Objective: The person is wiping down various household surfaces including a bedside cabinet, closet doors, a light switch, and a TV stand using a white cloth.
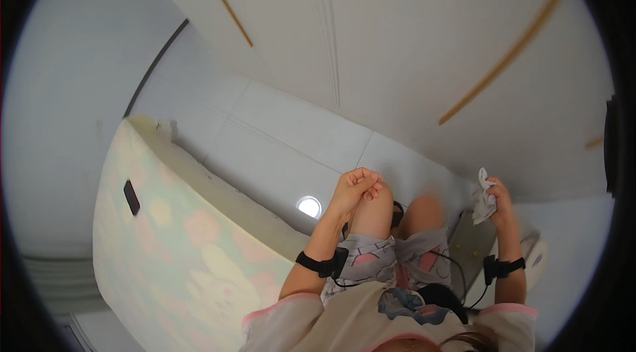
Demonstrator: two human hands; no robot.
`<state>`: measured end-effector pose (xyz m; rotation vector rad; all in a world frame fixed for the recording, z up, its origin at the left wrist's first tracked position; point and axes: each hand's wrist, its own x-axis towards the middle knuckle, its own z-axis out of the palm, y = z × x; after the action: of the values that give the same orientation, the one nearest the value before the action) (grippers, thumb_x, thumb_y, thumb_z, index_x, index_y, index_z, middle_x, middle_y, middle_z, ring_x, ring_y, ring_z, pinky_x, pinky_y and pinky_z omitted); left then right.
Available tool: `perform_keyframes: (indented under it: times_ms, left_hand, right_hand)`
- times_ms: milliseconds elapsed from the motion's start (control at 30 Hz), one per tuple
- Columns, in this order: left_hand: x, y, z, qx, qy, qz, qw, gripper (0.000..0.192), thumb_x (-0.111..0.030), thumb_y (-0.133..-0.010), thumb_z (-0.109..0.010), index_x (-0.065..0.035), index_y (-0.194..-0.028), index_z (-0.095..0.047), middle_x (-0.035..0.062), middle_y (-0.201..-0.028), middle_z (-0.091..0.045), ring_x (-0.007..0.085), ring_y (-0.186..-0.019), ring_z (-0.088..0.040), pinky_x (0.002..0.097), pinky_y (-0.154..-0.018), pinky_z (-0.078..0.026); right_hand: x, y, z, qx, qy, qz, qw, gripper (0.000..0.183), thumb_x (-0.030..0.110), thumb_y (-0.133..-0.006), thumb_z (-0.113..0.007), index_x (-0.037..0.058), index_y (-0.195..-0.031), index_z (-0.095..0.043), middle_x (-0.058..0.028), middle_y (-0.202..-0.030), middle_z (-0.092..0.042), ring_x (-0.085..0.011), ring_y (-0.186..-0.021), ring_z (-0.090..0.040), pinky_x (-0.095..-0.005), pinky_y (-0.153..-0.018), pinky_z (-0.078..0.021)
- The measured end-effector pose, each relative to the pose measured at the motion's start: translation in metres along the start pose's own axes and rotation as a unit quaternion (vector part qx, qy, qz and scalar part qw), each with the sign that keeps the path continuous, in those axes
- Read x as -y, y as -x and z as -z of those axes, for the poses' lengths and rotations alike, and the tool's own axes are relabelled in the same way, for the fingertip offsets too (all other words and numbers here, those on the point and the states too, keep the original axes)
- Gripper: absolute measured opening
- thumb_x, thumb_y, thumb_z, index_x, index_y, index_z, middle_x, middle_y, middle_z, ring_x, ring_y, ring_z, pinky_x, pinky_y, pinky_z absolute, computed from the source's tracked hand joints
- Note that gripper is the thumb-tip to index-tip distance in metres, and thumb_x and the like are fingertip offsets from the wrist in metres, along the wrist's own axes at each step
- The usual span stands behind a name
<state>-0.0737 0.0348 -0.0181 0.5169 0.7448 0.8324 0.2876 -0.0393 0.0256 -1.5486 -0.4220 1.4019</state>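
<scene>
My left hand is raised over my bare left knee. Its fingers are curled in and the thumb rests against them, with nothing visible between. Off to the right, my right hand grips a crumpled white cloth, which hangs from the fingers. Both forearms wear black straps with small boxes, the left strap and the right strap, with thin cables running from them. Patterned grey shorts cover my thighs.
A bed with a floral rabbit sheet is on my left, a dark phone-like object on it. Pale floor tiles run beside white cabinet doors with gold-coloured strips. A bright round spot shows on the floor. A grey box-like piece stands at right.
</scene>
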Motion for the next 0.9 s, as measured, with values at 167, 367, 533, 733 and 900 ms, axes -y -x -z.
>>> perform_keyframes:
  times_ms: [167, 367, 533, 733, 900]
  left_hand:
    - [-0.040, 0.008, -0.017, -0.025, 0.018, 0.024, 0.999, 0.010, -0.012, -0.083, -0.055, -0.0021, -0.084, -0.057, 0.0054, -0.070, -0.060, 0.0078, -0.055, -0.055, 0.0157, -0.048, -0.042]
    - [-0.083, 0.058, -0.046, -0.065, 0.044, 0.008, 0.997, 0.006, -0.009, -0.083, -0.054, -0.0027, -0.084, -0.056, 0.0076, -0.073, -0.061, 0.0095, -0.058, -0.058, 0.0170, -0.049, -0.044]
    - [-0.139, 0.131, -0.058, -0.144, 0.044, -0.029, 0.988, 0.009, -0.010, -0.084, -0.052, -0.0018, -0.085, -0.055, 0.0087, -0.075, -0.062, 0.0111, -0.059, -0.059, 0.0187, -0.051, -0.045]
    - [-0.199, 0.249, -0.064, -0.226, 0.025, -0.138, 0.964, 0.014, -0.012, -0.086, -0.050, 0.0010, -0.089, -0.055, 0.0099, -0.075, -0.062, 0.0126, -0.061, -0.059, 0.0205, -0.054, -0.047]
    - [-0.214, 0.336, -0.084, -0.278, 0.014, -0.192, 0.941, 0.014, -0.011, -0.086, -0.050, 0.0013, -0.088, -0.055, 0.0098, -0.075, -0.062, 0.0130, -0.060, -0.059, 0.0204, -0.054, -0.046]
  right_hand:
    - [0.059, 0.018, -0.069, 0.031, 0.072, -0.044, 0.996, 0.026, 0.002, -0.062, -0.043, 0.0056, -0.087, -0.048, -0.0058, -0.078, -0.051, -0.0166, -0.067, -0.052, -0.0274, -0.060, -0.0456]
    - [0.106, 0.046, -0.107, 0.071, 0.114, -0.059, 0.989, 0.026, 0.002, -0.061, -0.043, 0.0057, -0.086, -0.048, -0.0053, -0.078, -0.051, -0.0151, -0.070, -0.052, -0.0263, -0.060, -0.0460]
    - [0.145, 0.085, -0.161, 0.076, 0.166, -0.101, 0.978, 0.022, 0.005, -0.064, -0.043, 0.0075, -0.086, -0.048, -0.0035, -0.078, -0.050, -0.0136, -0.069, -0.051, -0.0256, -0.060, -0.0462]
    - [0.183, 0.139, -0.224, 0.175, 0.176, -0.075, 0.966, 0.023, 0.004, -0.065, -0.044, 0.0075, -0.086, -0.050, -0.0027, -0.075, -0.049, -0.0133, -0.067, -0.049, -0.0251, -0.060, -0.0430]
    - [0.216, 0.195, -0.264, 0.268, 0.146, -0.033, 0.952, 0.022, 0.004, -0.065, -0.043, 0.0075, -0.086, -0.050, -0.0025, -0.077, -0.050, -0.0129, -0.067, -0.049, -0.0243, -0.060, -0.0433]
